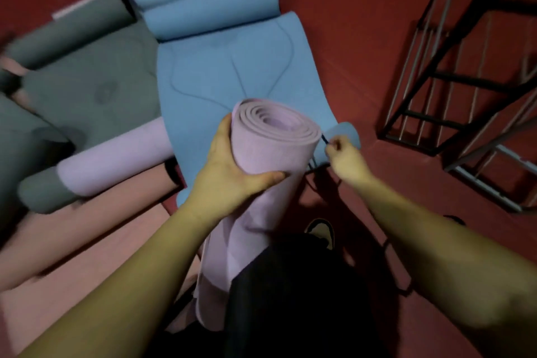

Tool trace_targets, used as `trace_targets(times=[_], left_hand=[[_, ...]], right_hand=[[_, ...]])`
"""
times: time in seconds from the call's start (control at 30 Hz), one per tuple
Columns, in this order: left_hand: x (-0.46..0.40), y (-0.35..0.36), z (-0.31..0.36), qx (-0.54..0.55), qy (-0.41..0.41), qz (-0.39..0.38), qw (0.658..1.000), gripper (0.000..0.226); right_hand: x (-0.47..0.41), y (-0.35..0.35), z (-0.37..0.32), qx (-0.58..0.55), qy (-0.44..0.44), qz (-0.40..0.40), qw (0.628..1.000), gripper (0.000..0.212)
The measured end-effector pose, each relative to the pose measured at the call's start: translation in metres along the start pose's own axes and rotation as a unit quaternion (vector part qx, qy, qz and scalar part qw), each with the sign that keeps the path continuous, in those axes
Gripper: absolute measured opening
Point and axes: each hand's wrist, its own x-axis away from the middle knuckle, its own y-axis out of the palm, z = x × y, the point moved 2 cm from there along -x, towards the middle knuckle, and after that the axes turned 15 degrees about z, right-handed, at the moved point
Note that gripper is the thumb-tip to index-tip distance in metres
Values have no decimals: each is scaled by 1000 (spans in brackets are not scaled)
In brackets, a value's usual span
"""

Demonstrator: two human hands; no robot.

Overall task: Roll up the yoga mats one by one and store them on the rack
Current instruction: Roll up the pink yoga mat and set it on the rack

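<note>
The rack (pixel 453 75), a black metal frame with pale upright bars, stands on the red floor (pixel 363 23) well off to the right of the right hand (pixel 345 158); no mat shows in the part of it that is in view.

The left hand (pixel 229 171) grips a rolled lilac mat (pixel 273 154) near its top end, fingers round the far side and the thumb laid across the near side. The roll stands nearly upright in front of the person, its spiral end facing up and its lower part running down past a dark trouser leg (pixel 290 299). The outer flap hangs loose lower down. The right hand is just right of the roll's top, its fingers curled and pinching a thin dark cord (pixel 323 139) that runs along the roll's right side. Both forearms reach forward from the bottom of the view.

Beyond both hands a blue mat (pixel 220 73) lies mostly flat on the floor, faint curved lines drawn on it, its far end partly rolled. Left of the left hand lie a grey mat (pixel 93 87), a second lilac roll (pixel 116 160) and a pink mat (pixel 72 256). A shoe (pixel 321 229) shows below the right hand.

No readable writing shows on any mat.
</note>
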Motion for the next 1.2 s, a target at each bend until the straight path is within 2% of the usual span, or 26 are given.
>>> trace_targets(times=[0.1, 0.17, 0.27, 0.33, 0.4, 0.5, 0.67, 0.83, 0.97, 1.1, 1.2], left_hand=[[27, -44, -6, 29, 5, 14, 999, 126], [50, -72, -8, 49, 2, 26, 998, 120], [83, -106, -15, 50, -15, 44, 998, 125], [105, -130, -19, 44, -22, 52, 997, 127], [131, -157, -24, 51, -30, 68, 996, 122], [161, -185, -27, 53, -33, 91, 994, 117], [205, -215, -31, 34, -43, 127, 990, 143], [233, -239, -36, 0, -49, 163, 985, 147], [249, -254, -36, -71, -17, 194, 978, 148], [255, -268, -33, -141, 17, 158, 977, 149], [250, -273, -33, -159, 21, 125, 979, 145]], right_hand=[[28, -13, -108, -63, -91, -32, 993, 10], [59, -16, -170, -97, -137, -86, 982, 7], [109, -14, -233, -115, -176, -186, 960, 12], [148, -9, -259, -70, -229, -223, 945, 14], [191, -1, -278, 23, -322, -228, 918, 9], [239, 8, -288, 102, -406, -208, 884, 21], [303, 18, -296, 115, -471, -199, 852, 23], [341, 29, -302, 141, -532, -214, 807, 22], [356, 31, -312, 192, -577, -253, 753, 22], [370, 25, -324, 243, -615, -304, 686, 23], [373, 21, -324, 253, -623, -340, 657, 24]])
